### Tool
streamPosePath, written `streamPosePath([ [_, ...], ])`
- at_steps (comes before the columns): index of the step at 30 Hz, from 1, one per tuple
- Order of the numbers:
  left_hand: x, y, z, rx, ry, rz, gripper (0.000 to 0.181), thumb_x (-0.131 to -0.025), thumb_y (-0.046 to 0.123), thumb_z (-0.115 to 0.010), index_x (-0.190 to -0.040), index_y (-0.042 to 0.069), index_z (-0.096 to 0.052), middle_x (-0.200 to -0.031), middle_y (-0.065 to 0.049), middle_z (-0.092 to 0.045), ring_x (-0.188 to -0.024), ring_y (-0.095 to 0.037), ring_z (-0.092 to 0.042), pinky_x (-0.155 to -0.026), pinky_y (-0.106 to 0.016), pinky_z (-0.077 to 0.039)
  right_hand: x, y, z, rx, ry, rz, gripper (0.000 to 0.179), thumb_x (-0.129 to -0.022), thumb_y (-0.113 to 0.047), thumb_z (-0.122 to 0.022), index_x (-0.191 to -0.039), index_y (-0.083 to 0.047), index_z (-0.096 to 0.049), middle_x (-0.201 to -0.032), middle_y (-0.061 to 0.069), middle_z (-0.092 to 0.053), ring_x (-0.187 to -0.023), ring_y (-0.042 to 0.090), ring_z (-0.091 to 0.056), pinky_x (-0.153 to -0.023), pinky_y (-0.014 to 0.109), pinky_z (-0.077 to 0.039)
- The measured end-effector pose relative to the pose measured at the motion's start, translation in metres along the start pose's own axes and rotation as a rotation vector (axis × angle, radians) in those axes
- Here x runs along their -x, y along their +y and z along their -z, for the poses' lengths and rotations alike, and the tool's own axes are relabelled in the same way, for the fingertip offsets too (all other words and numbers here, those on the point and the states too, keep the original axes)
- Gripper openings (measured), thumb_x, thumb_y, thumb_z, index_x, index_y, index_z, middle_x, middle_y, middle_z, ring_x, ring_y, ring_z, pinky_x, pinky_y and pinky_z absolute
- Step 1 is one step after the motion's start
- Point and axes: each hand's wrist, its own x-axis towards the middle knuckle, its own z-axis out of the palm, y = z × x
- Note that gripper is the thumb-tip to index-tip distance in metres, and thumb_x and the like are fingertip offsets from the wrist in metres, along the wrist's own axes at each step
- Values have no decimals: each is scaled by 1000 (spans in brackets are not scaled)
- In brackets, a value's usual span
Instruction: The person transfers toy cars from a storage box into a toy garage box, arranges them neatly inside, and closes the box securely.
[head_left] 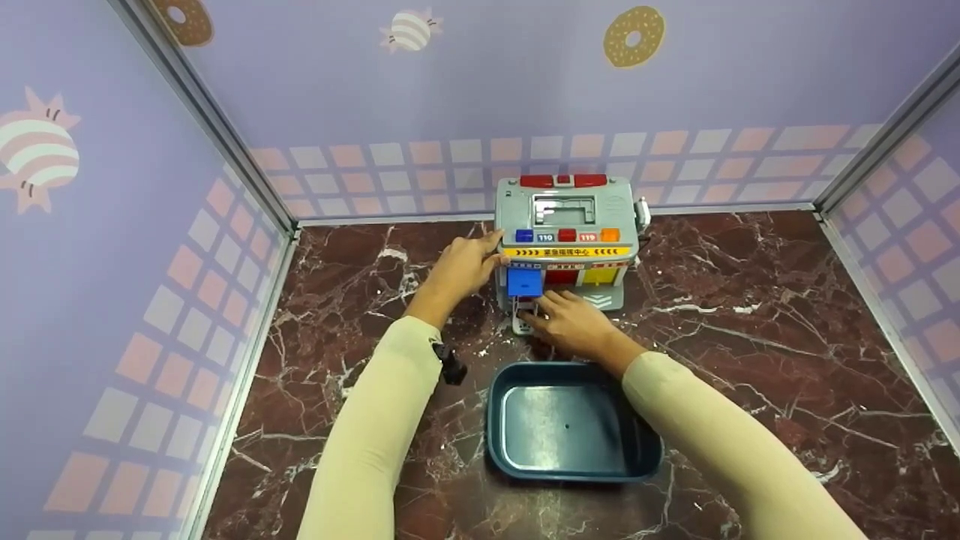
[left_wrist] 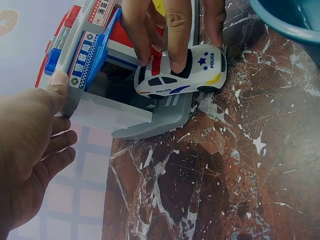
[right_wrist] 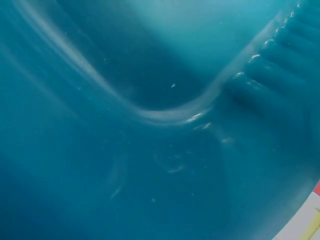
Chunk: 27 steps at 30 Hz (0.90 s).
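Observation:
A grey toy emergency station (head_left: pixel 626 210) with a red-lit roof stands against the back wall. Its blue door (head_left: pixel 524 282) is swung up. My right hand (head_left: pixel 574 326) holds a white toy police car (left_wrist: pixel 200 82) from above, thumb and fingers about its roof. The car's nose or tail, I cannot tell which, is at the opening beneath the blue door, and the rest sits on the grey ramp. My left hand (head_left: pixel 461 266) touches the station's left front corner with thumb and index fingertips; its other fingers are loosely bent.
A dark teal tub (head_left: pixel 495 427) stands on the marbled surface in front of the station, below the right forearm; its wall (right_wrist: pixel 160 165) fills the right wrist view. Purple patterned panels (head_left: pixel 480 90) rise at the back and both sides. The station has red and yellow doors (head_left: pixel 600 276) too.

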Motion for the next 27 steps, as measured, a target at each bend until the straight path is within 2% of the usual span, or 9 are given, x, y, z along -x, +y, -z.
streamPosePath([
  [6, 1, 0, 0, -3, 4, -12, 65, -110, 48, -62, -167, 21, -47, -166, -3, -54, -143, -43, -64, -123, -51, -52, 2, -1, 0, -5, -7, -10, 50, -100, -42, -82, -143, -18, -74, -137, 10, -71, -114, 33, -73, -92, 47, -66],
  [12, 0, -3, -1, -2, 20, -46, 66, -110, 47, -64, -166, 16, -49, -164, -5, -55, -144, -41, -63, -125, -50, -51, 3, 0, 5, -33, -84, -23, 51, -102, -37, -78, -149, -18, -71, -143, 9, -68, -120, 34, -72, -96, 49, -66],
  [19, 0, -4, -1, -13, 20, -31, 64, -111, 45, -63, -167, 19, -49, -165, -5, -55, -142, -42, -65, -123, -52, -52, 2, 0, 13, -65, -164, -38, 57, -102, -39, -79, -154, -20, -67, -150, 10, -66, -124, 37, -69, -99, 54, -65],
  [27, 0, -3, -1, -3, 14, -23, 63, -111, 46, -62, -167, 20, -48, -166, -6, -55, -143, -43, -64, -124, -54, -51, 4, -1, 17, -35, -155, -34, 53, -100, -40, -80, -150, -25, -70, -142, 11, -67, -118, 36, -67, -90, 52, -64],
])
